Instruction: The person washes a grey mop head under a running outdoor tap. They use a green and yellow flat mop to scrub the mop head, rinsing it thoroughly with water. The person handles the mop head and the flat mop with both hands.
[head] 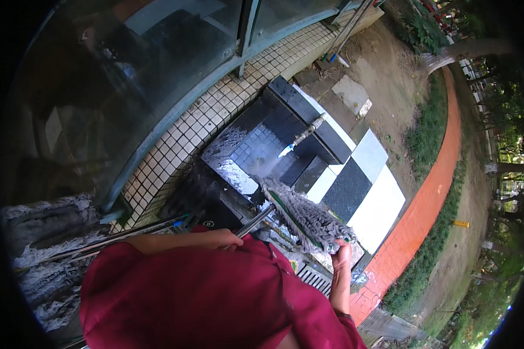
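My left hand point(231, 239) is closed around the metal handle point(255, 221) of a wide flat mop. The mop's grey string head point(308, 213) with a green backing lies across the near right edge of a tiled outdoor sink point(262, 144). At the mop head's right end, my right hand point(342, 253) grips the strings and backing. From a metal tap point(310, 130) with a blue and white nozzle, water runs down into the sink near the mop head's far end. White foam coats part of the sink's rim.
A tiled ledge point(192, 115) and glass panels border the sink on the left. More grey mop heads point(52, 244) and poles lie at lower left. Black and white slabs point(347, 189) adjoin the sink; a drain grate point(315, 279) is near my feet. An orange path point(419, 196) curves along the right.
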Demonstrator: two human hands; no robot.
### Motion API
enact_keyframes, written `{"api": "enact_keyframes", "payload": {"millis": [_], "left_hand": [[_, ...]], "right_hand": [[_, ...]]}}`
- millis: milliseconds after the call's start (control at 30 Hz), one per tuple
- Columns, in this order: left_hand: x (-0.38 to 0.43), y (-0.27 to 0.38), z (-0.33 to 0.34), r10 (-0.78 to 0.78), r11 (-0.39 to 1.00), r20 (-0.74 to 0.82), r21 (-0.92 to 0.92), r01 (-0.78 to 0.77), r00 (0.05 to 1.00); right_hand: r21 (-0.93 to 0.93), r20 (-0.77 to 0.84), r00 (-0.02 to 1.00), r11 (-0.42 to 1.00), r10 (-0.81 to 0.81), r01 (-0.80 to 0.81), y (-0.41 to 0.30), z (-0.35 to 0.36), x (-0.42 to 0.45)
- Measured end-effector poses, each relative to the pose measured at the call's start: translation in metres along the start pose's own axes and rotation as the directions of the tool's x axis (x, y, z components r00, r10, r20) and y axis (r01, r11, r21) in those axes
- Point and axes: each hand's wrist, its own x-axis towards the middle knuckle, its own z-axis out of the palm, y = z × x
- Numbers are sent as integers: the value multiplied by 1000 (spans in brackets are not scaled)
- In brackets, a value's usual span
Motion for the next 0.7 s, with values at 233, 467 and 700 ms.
{"api": "enact_keyframes", "payload": {"millis": [233,467,700], "left_hand": [[6,-14,-10,96,988,-92,-110,-106,991],[32,-27,-43,-6,930,-146,-365,-49,989],[27,-19,-45,11,905,-181,-416,-86,983]], "right_hand": [[-61,229,969,992,-95,112,-7,18,0],[-187,273,962,982,21,32,28,120,21],[-193,309,942,962,-129,195,15,155,33]]}}
